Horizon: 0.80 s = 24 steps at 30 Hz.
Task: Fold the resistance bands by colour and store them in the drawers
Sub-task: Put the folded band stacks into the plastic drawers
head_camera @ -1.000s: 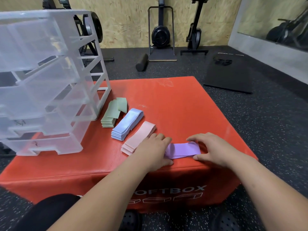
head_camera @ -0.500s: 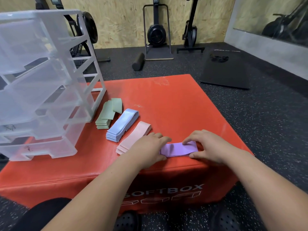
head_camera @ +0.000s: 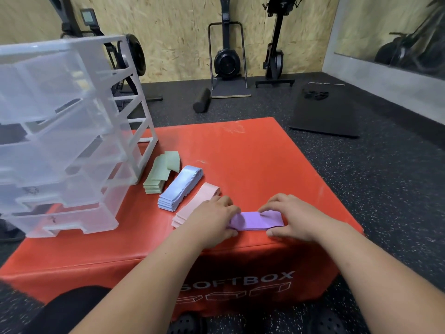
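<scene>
Clear plastic drawer unit (head_camera: 72, 141) stood on the red foam box (head_camera: 252, 160). At its near edge we pinched the purple rubber band (head_camera: 255, 220) with left hand (head_camera: 212, 222) and right hand (head_camera: 296, 220). Likely mid-fold; next needs a flat crease.

A red padded box (head_camera: 252, 165), marked SOFTBOX on its near side, stands on a speckled black rubber floor (head_camera: 385, 177). Beyond it lie a black foam roller (head_camera: 201, 103) and, further right, a black mat (head_camera: 325, 116). A black upright exercise machine (head_camera: 227, 60) stands against the chipboard wall (head_camera: 180, 32), with a second machine (head_camera: 275, 56) beside it.
</scene>
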Motion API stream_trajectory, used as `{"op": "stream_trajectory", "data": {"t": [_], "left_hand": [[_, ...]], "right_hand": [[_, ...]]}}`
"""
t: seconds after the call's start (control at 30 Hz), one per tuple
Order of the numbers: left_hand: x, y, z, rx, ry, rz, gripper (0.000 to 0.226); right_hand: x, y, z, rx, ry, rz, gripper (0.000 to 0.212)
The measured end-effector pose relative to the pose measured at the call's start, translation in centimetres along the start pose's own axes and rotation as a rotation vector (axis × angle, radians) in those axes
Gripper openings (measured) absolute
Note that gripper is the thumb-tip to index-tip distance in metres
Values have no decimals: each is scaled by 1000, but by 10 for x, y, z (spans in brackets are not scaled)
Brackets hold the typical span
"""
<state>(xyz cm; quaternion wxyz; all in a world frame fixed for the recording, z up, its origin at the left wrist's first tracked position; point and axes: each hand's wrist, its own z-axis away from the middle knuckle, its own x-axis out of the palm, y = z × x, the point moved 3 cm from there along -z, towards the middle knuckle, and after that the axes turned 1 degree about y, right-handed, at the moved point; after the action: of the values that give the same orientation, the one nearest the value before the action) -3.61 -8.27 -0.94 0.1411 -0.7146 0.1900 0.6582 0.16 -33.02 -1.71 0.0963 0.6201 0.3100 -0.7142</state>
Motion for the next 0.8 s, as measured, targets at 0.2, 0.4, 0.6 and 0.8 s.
{"op": "stream_trajectory", "data": {"t": [0.2, 0.4, 0.6, 0.8], "left_hand": [[-26, -5, 45, -74, 88, 45, 66], [-42, -24, 122, -236, 131, 190, 65], [-60, -46, 167, -364, 155, 185, 64], [-82, -90, 151, -427, 182, 168, 64]], "right_hand": [[-9, -35, 10, 89, 103, 85, 58], [-4, -100, 12, 116, 174, 52, 53], [3, -165, -11, 23, 121, 42, 54], [-18, -190, -70, 18, 132, 49, 50]]}}
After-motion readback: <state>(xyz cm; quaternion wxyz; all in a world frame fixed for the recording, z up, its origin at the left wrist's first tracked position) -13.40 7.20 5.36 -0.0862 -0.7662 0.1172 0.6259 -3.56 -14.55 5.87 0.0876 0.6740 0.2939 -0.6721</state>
